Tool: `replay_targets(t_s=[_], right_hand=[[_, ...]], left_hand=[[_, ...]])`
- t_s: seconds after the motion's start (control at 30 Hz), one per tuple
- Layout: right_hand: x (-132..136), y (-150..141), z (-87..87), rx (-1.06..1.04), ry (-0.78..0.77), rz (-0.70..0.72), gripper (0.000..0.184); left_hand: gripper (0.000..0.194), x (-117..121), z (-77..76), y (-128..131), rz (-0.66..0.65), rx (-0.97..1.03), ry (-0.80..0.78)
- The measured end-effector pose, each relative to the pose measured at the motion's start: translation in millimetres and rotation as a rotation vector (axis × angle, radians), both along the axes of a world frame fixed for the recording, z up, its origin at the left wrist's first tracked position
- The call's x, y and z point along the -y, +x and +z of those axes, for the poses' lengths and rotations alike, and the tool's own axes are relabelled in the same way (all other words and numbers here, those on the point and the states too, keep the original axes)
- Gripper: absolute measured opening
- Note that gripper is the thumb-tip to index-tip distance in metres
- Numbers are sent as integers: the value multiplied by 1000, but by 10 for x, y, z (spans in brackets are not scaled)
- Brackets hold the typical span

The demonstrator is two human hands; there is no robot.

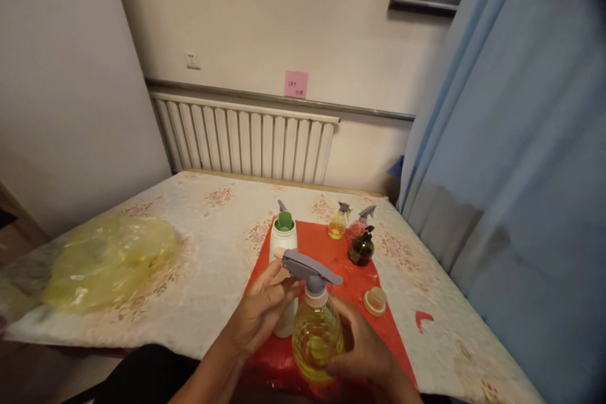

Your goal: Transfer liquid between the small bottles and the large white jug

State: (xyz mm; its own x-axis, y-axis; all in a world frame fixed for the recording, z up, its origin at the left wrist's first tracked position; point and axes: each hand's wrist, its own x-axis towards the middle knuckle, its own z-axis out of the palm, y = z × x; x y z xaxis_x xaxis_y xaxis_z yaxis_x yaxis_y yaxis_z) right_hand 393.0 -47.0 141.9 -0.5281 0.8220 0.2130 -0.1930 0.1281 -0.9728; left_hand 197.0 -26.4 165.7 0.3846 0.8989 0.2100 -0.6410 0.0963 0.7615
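Observation:
A clear spray bottle (316,341) with yellow liquid and a grey trigger head (310,270) stands upright in front of me. My right hand (362,344) is wrapped round its body from the right. At the trigger head, the fingers of my left hand (265,300) are closed near the pale nozzle and trigger. Just behind is an uncapped white bottle (283,243) with a green scoop-like piece (284,221) in its mouth; its lower part is partly hidden by my left hand and the spray bottle. A pale round cap (375,301) lies to the right.
Farther back on a red sheet (315,240) stand a small yellow spray bottle (337,227), a pink one (357,229) and a dark bottle (361,251). A yellow plastic bag (113,259) lies at left on the flowered tablecloth (213,252). A blue curtain (511,139) hangs at right.

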Motion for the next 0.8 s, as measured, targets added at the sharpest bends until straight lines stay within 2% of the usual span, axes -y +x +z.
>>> replay_targets(t_s=[0.07, 0.2, 0.37, 0.47, 0.53, 0.63, 0.67, 0.73, 0.8], right_hand=[[-9, 4, -29, -3, -2, -17, 81], [-34, 4, -60, 9, -6, -41, 81], [-32, -10, -25, -4, -19, 0, 82], [-11, -26, 2, 76, 7, -10, 84], [3, -46, 21, 111, 2, -6, 85], [16, -85, 47, 122, -23, 46, 84], [17, -96, 50, 133, -29, 62, 82], [17, -104, 42, 169, -36, 63, 78], [12, -92, 13, 198, -28, 33, 74]], left_hand=[[45, -4, -14, -67, 59, 58, 21], [22, 51, -7, -149, 144, 53, 16], [18, 80, 30, -153, 136, -69, -6], [13, 29, 95, -123, 149, -181, 38], [23, -9, 168, -115, 103, -231, 90], [67, -48, 276, -121, -101, -253, 159], [75, -56, 300, -122, -177, -255, 171], [70, -70, 322, -109, -282, -265, 167], [50, -78, 317, -72, -272, -251, 152]])
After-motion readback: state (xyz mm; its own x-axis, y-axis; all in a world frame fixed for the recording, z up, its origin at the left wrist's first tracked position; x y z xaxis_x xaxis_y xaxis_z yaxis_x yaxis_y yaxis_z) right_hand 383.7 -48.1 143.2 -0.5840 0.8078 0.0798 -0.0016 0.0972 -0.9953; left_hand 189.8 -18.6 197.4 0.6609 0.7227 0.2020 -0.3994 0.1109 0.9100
